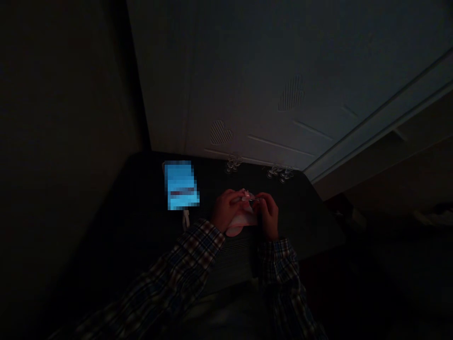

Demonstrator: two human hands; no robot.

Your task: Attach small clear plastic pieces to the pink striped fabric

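In the dim head view, a pinkish-white soft piece (244, 218) lies between my two hands at the middle of the dark table. Closed fingers of my left hand (226, 208) hold a small shiny clear item (247, 194) at the piece's upper end. From the other side, my right hand (268, 213) pinches at the right end of that same shiny item. A rounded pink part (234, 231) shows below my left hand. The fine shape of the shiny item is too dark to make out.
A lit phone (181, 185), its screen blurred, is on the dark table (300, 226) to the left, with a white cable (186, 220) below it. Small clear pieces (233, 163) and more (280, 173) lie along the back edge, by a pale panel (255, 94) with heart shapes.
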